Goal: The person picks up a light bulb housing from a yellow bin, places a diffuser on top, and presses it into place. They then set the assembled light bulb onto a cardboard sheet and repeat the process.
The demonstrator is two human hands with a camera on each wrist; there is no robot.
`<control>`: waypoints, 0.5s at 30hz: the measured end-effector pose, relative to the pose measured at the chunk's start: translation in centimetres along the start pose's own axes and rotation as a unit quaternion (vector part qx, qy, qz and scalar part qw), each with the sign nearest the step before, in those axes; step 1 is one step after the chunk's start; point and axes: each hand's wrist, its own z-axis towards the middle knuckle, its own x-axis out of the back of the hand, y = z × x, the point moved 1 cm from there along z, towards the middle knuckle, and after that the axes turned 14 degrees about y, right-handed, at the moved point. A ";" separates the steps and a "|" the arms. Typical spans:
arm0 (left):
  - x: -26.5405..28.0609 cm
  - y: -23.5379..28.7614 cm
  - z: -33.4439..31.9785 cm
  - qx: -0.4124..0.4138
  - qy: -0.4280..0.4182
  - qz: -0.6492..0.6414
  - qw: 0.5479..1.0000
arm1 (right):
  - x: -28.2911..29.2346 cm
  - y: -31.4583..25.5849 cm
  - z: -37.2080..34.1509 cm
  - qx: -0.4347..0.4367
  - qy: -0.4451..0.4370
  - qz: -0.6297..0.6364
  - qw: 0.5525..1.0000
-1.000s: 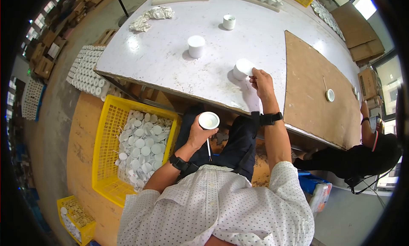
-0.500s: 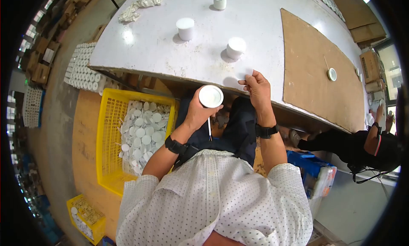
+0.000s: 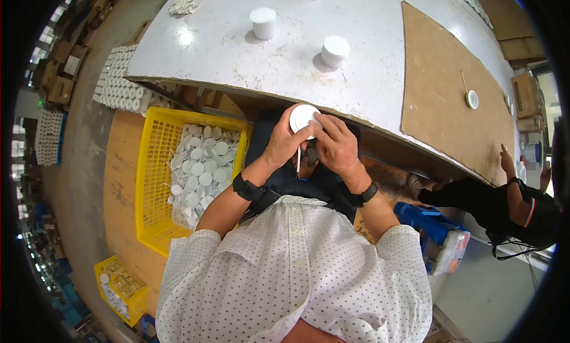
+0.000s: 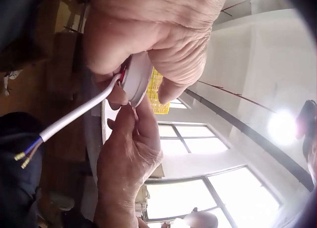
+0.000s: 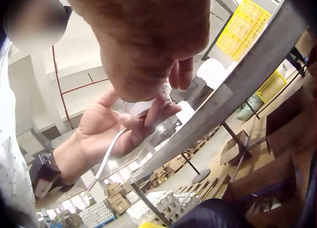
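Observation:
My left hand point(image 3: 280, 144) grips a round white lamp housing point(image 4: 138, 79) above my lap, its fingers curled round the side. From its underside a white cable point(image 4: 79, 113) hangs down, ending in bare-tipped blue and brown wires. A thin white disc point(image 3: 303, 117) lies over the housing's open face. My right hand point(image 3: 340, 147) pinches at the disc's rim with thumb and fingers, close against the left thumb. Two stacks of white discs point(image 3: 263, 24) point(image 3: 336, 51) stand on the table nearby.
The white table point(image 3: 208, 52) has its front edge just beyond my hands. Brown cardboard point(image 3: 439, 99) covers its right part, with a small corded lamp part point(image 3: 471, 99) on it. A yellow crate point(image 3: 148, 183) of white round parts stands left. Another person point(image 3: 504, 206) is at the right.
My right hand has come from the disc stack on the table, carrying a thin disc back to the housing in my left hand. The housing's open face is now covered.

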 end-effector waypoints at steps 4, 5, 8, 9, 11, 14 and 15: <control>0.1 -0.1 -0.1 0.007 0.026 0.027 0.999 | -0.1 -0.3 0.0 0.015 -0.003 0.001 1.000; 0.3 -0.4 -0.1 0.010 0.026 0.027 0.999 | -0.1 -0.4 0.1 0.014 -0.002 0.003 1.000; 0.4 -0.9 -0.1 0.008 0.031 0.017 0.999 | -0.1 -0.6 0.0 0.011 -0.004 0.003 1.000; 0.3 -0.9 -0.2 0.003 0.035 0.007 0.999 | -0.1 -0.6 0.0 0.010 -0.007 0.001 1.000; 0.4 -0.8 -0.3 0.003 0.040 0.015 0.999 | 0.0 -0.6 -0.1 0.014 -0.008 0.000 1.000; 0.2 -0.1 -0.4 0.005 0.053 0.037 0.998 | -0.1 -0.5 -0.3 0.030 -0.005 -0.006 1.000; 0.1 0.1 -0.5 0.007 0.061 0.051 0.997 | -0.1 -0.5 -0.4 0.042 0.001 -0.010 0.999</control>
